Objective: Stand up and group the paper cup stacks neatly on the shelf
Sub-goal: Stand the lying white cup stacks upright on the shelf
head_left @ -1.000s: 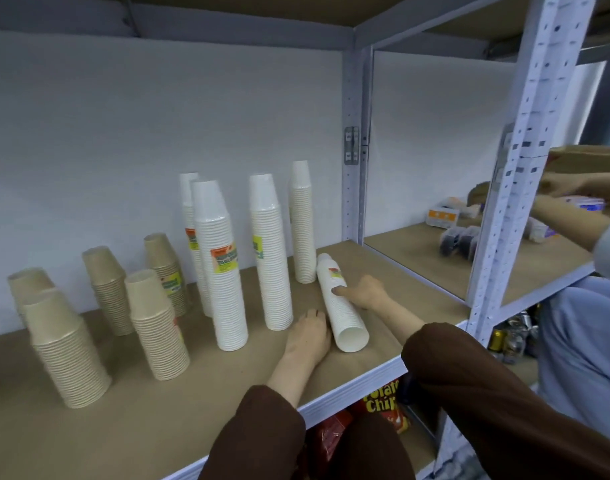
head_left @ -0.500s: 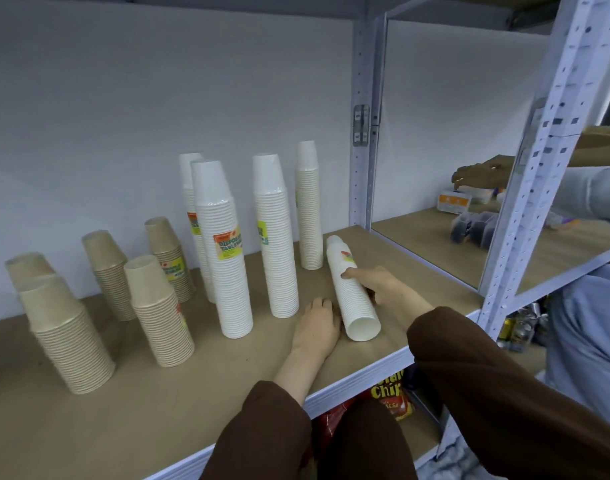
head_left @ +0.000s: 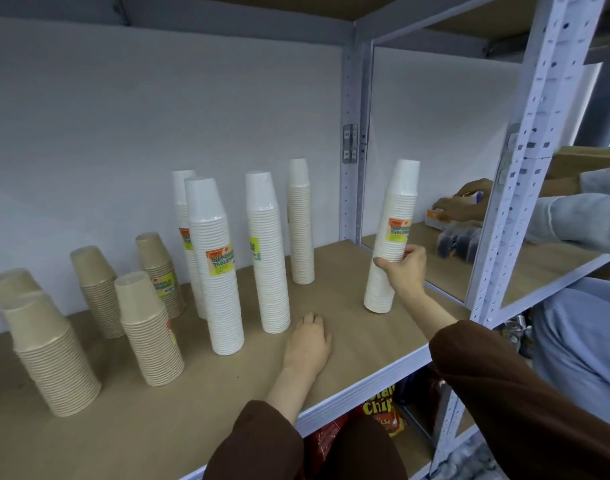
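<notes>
My right hand (head_left: 402, 270) grips a tall white paper cup stack (head_left: 393, 216) near its lower half, holding it nearly upright with its base on the brown shelf board (head_left: 352, 296), right of the others. Several more white cup stacks stand upright in the middle: one in front (head_left: 217, 271), one beside it (head_left: 267, 258), one farther back (head_left: 300, 223) and one partly hidden behind (head_left: 182, 195). Several shorter brown cup stacks (head_left: 144, 327) stand at the left. My left hand (head_left: 308, 341) lies flat on the shelf, palm down, holding nothing.
A grey metal upright (head_left: 352, 133) stands behind the held stack and another upright (head_left: 525, 150) at the front right. Another person's hands (head_left: 466, 199) handle small boxes on the neighbouring shelf. Snack bags (head_left: 383, 414) sit on the shelf below.
The white cup stack that lay on its side has been lifted upright by my right hand and moved to the right. My left hand stays flat on the shelf.
</notes>
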Tool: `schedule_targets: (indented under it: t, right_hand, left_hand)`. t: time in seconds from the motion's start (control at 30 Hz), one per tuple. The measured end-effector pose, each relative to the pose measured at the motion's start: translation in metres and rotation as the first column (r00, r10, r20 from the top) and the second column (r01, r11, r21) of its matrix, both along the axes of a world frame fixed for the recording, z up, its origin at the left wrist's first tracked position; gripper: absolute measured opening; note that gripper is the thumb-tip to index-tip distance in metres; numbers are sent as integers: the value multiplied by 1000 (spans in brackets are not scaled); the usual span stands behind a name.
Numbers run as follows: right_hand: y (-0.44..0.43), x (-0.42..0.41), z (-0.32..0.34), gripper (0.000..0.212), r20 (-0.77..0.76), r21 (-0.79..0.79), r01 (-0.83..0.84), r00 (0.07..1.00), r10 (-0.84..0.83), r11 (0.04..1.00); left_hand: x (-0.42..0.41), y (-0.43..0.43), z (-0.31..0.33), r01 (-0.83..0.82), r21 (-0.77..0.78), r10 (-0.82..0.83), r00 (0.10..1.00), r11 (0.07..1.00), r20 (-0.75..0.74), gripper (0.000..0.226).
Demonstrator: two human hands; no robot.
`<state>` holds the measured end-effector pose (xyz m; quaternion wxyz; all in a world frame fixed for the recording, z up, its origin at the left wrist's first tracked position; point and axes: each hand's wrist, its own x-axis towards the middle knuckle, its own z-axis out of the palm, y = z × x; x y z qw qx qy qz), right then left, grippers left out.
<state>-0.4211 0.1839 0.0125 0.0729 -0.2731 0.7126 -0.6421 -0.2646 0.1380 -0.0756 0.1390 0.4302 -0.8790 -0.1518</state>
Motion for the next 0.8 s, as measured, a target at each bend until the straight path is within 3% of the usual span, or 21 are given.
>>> schedule_targets:
  t: [0.07,0.17,0.3,0.8]
  right_hand:
    - [-3,-1,-3,38,-8,7,3,1000,-3,1000]
    - [-6,2,-3,32,-45,42,-23,999,25,999]
    - [-13,4,-10,54,-96,61,-19,995,25,998]
    - [-6,6,-12,62,-133,75,-25,991,35,997]
  left_hand:
    - [0,0,0,4,7,-4,1000,1000,-2,38]
    - [0,0,0,5,12,-5,1000,1000,-2,39]
    - [0,0,0,4,8,-4,1000,1000,6,38]
    - [1,1,4,1,-12,-1,1000,1000,25,38]
